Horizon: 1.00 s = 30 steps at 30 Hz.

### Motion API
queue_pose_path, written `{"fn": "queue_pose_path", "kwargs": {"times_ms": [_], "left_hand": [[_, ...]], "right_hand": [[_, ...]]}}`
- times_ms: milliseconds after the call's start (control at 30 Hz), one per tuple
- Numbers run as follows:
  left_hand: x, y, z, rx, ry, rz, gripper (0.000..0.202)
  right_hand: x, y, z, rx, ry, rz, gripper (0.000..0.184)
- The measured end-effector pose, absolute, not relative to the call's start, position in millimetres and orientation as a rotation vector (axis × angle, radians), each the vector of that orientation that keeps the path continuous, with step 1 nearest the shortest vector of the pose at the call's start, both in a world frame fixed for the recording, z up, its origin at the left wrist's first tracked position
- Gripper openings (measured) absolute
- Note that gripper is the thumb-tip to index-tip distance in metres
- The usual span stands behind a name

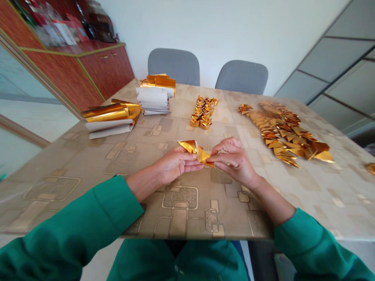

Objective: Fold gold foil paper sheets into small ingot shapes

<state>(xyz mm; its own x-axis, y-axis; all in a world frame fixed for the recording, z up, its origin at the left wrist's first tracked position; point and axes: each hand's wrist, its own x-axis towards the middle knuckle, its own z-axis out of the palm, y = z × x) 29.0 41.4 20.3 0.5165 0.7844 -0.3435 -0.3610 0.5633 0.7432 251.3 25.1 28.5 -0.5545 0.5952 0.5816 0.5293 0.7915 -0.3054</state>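
Note:
My left hand (pixel 172 166) and my right hand (pixel 234 162) pinch a folded piece of gold foil paper (pixel 195 149) between them, just above the tabletop. Its white back shows at a fold. Farther off, a stack of gold-backed white paper sheets (pixel 154 99) and a second, lower stack (pixel 109 119) lie to the left. Straight ahead stands a cluster of small folded gold foil ingots (pixel 203 113). To the right of my right hand lies a large spread of folded gold foil pieces (pixel 283 132).
The table (pixel 345 195) has a beige patterned cover. One gold piece (pixel 370 168) lies at its right edge. Two grey chairs (pixel 174 64) stand behind it, and a red-brown wooden cabinet (pixel 96 70) holding assorted bags and bottles stands at the left.

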Motion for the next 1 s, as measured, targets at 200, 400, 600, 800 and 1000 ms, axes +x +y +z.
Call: {"fn": "queue_pose_path", "kwargs": {"times_ms": [200, 400, 600, 800, 1000], "left_hand": [[31, 34, 24, 0.864, 0.75, 0.785, 0.02], [35, 30, 23, 1.017, 0.719, 0.894, 0.025], [35, 28, 17, 1.08, 0.646, 0.772, 0.025], [34, 30, 11, 1.048, 0.631, 0.741, 0.023], [34, 30, 8, 1.04, 0.61, 0.732, 0.021]], "right_hand": [[244, 22, 25, -0.889, -2.145, 0.402, 0.012], [230, 17, 20, -1.045, -1.907, 0.466, 0.011], [227, 15, 24, -1.105, -1.963, 0.381, 0.014], [230, 16, 26, -1.05, -2.098, 0.435, 0.011], [228, 15, 24, -1.08, -2.017, 0.486, 0.01]]}}
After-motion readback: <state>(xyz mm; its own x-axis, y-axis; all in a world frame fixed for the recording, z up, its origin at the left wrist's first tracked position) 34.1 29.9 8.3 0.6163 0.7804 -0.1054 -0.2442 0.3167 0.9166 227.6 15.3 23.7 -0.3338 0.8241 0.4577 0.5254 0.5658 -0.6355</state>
